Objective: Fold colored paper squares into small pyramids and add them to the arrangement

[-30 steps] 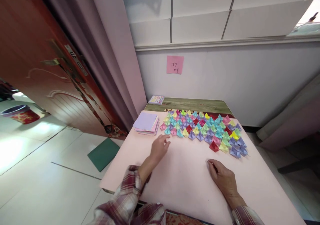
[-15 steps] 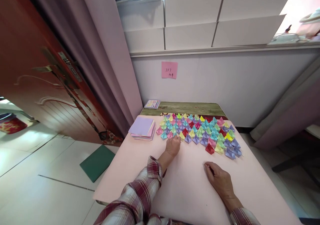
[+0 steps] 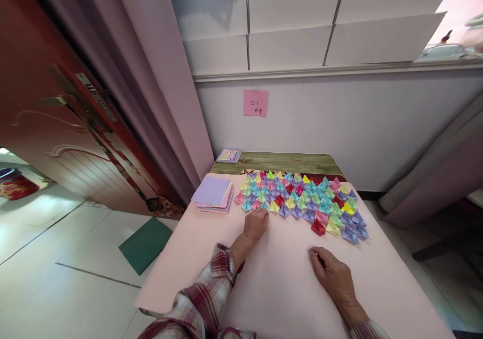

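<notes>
Rows of small folded paper pieces in many colours cover the back of the table. Just in front of their near edge is my left hand, its fingers closed together and no paper showing in them. A turquoise piece lies right beyond its fingertips, and a yellow piece sits to the right of them. My right hand rests on the tabletop, fingers curled and thumb against the index finger, with nothing visible in it. The nearest piece to it is a dark red one.
A stack of coloured paper squares, lilac on top, lies at the table's left. Behind it is a small packet. The pink tabletop reaches toward me. A pink note hangs on the wall. A green mat lies on the floor.
My left hand has drawn back slightly toward me and left, uncovering the turquoise piece. My right hand has hardly moved. The view has shifted a little.
</notes>
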`<state>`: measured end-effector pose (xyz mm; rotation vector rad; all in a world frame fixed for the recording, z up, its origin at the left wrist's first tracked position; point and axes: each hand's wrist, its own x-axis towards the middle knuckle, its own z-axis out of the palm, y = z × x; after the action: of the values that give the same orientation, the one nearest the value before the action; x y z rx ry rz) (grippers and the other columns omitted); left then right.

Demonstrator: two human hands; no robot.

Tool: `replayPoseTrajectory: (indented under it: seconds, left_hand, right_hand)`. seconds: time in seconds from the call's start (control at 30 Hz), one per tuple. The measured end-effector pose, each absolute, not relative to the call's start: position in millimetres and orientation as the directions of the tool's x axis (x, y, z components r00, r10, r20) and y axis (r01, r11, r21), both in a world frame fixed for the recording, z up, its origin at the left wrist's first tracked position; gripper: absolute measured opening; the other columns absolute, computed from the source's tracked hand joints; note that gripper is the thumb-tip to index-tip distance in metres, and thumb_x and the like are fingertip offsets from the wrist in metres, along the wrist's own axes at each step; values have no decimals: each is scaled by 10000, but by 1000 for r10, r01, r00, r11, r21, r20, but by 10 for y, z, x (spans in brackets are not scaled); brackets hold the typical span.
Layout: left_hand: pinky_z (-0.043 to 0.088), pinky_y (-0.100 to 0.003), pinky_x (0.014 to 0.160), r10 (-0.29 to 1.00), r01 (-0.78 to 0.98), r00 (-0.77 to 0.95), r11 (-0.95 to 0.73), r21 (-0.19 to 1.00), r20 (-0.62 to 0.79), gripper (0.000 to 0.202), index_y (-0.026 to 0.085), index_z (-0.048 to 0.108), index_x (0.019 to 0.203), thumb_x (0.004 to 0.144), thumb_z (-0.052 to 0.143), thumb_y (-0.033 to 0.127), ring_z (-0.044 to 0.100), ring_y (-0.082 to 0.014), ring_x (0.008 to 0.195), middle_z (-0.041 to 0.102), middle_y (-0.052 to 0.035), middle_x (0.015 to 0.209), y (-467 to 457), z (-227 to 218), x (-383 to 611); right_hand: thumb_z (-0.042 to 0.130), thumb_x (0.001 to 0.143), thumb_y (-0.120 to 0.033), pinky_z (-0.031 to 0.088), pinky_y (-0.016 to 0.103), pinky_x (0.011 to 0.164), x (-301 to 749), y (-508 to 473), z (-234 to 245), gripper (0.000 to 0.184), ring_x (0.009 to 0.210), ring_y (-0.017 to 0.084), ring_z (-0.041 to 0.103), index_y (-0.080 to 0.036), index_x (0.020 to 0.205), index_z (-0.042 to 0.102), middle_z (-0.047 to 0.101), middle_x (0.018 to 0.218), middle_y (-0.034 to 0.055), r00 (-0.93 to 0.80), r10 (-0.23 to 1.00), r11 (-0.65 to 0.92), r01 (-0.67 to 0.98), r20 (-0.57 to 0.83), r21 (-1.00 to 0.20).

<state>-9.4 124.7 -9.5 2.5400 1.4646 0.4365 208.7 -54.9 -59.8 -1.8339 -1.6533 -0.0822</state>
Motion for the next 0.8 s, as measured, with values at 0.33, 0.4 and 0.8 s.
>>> replayPoseTrajectory:
  seconds: [0.33, 0.4, 0.8]
  left_hand:
    - [427, -238, 708, 862, 768, 479, -503, 395, 166, 161, 230, 640, 881, 840, 509, 147, 625, -157, 825, 688, -9, 892, 1418, -110, -159]
    - [434, -246, 718, 877, 781, 453, -477, 403, 160, 176, 231, 645, 908, 861, 490, 161, 630, -166, 848, 690, -20, 913, 1443, -127, -155]
    - [465, -231, 777, 915, 789, 302, -397, 468, 267, 301, 253, 583, 1197, 912, 488, 238, 635, -148, 842, 690, -9, 942, 1305, -50, -366]
  right_hand:
    - [439, 951, -410, 508, 228, 629, 2082, -524, -586, 317, 738, 158, 718, -215, 953, 689, 757, 919, 23, 223, 871, -19, 905, 438, -424]
    - [430, 953, -407, 509, 229, 622, 2086, -518, -589, 325, 740, 164, 718, -214, 951, 691, 760, 920, 32, 215, 871, -13, 909, 442, -417]
    - [416, 956, -404, 522, 228, 627, 2089, -522, -554, 328, 702, 163, 708, -216, 935, 685, 756, 896, 41, 198, 878, 0, 911, 436, -413]
